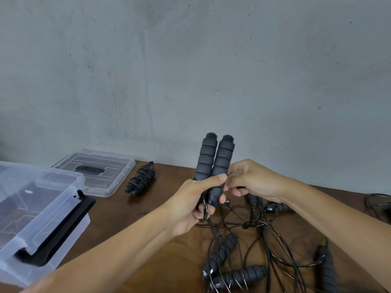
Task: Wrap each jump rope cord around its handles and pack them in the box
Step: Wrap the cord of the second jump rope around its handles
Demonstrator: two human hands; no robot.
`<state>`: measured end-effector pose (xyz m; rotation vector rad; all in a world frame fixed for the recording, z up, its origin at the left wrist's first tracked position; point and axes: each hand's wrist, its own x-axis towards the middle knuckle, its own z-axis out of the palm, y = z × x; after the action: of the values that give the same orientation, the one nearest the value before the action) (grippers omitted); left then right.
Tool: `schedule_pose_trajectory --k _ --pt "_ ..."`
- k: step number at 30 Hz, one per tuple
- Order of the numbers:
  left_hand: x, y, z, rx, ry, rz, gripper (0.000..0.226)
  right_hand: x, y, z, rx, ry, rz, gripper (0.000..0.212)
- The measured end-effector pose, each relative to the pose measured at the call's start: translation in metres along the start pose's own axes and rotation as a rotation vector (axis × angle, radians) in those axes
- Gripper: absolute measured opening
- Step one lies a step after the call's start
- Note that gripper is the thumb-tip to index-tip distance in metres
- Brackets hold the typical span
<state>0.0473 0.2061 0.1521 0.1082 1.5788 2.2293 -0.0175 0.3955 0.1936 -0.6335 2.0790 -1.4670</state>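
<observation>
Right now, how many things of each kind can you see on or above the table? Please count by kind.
Pair of handles held upright in the left hand: 1
Wrapped jump rope bundle: 1
Loose handles lying in the cord tangle: at least 4, the first
Clear plastic box: 1
Clear lid: 1
Total: at least 8

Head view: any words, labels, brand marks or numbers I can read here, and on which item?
None can be read.
Box: a small pale mark, too blurred to tell.
Lid: moulded ridges only.
Paired handles in the left hand: plain foam.
</observation>
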Motion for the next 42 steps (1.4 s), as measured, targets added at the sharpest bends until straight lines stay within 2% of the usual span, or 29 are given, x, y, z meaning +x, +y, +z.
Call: schedule_pose_trajectory --k 3,8,12,21,25,28,30,35,38,42 --pt "0.001 -0.001 -0.006 -0.016 0.026 -0.007 0.037 -0.007 0.001 0.008 -0.106 0.033 0.009 0.019" --pt "0.008 -0.001 -0.020 -0.089 0.148 0.025 0.026 -0.015 0.013 0.032 -0.288 0.166 0.047 0.032" --pt "0.013 0.009 -0.041 -0.133 0.257 0.064 0.024 -0.021 0.015 0.050 -0.390 0.200 0.063 0.017" --pt "0.018 0.008 -0.084 -0.149 0.397 0.059 0.043 -0.031 -0.029 0.058 -0.598 0.310 0.123 0.020" --pt "0.020 0.006 -0.090 -0.070 0.399 0.067 0.062 -0.026 -0.054 0.075 -0.721 0.368 0.014 0.019" --pt "0.020 0.003 -0.088 0.041 0.391 0.102 0.073 -0.013 -0.070 0.088 -0.942 0.310 -0.051 0.021" --pt "0.018 0.001 -0.087 0.114 0.377 0.099 0.071 -0.001 -0.079 0.091 -1.059 0.240 -0.049 0.019" --pt "0.012 0.000 -0.093 0.233 0.405 0.089 0.071 0.036 -0.103 0.092 -1.178 0.073 -0.026 0.046" --pt "0.005 -0.001 -0.098 0.351 0.378 0.100 0.084 0.060 -0.112 0.094 -1.223 0.073 -0.045 0.042" --pt "-0.006 -0.009 -0.107 0.487 0.284 0.074 0.090 0.083 -0.116 0.096 -1.318 0.070 -0.082 0.029"
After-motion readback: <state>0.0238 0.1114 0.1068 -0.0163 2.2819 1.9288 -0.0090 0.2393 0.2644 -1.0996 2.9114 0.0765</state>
